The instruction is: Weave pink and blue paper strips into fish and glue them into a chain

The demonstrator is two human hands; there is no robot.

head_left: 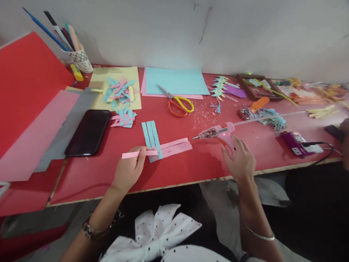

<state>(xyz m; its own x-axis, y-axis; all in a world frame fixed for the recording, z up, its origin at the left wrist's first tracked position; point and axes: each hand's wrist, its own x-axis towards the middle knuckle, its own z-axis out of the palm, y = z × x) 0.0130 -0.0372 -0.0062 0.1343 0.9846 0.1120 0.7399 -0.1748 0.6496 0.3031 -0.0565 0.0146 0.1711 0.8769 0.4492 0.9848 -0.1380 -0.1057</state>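
Even, soft daylight-like light fills the scene, bright on the white wall (245, 32) and the red surface (191, 163). Shadows are faint: a soft one lies behind the pen cup (79, 58), and dim shade under the surface's front edge. The phone (88, 131) screen shows a dull sheen. Wide-angle bending curves the edges; the far right side looks smeared and blurred.

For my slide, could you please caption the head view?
Left hand pinches pink paper strips; right hand grips pink glue gun.
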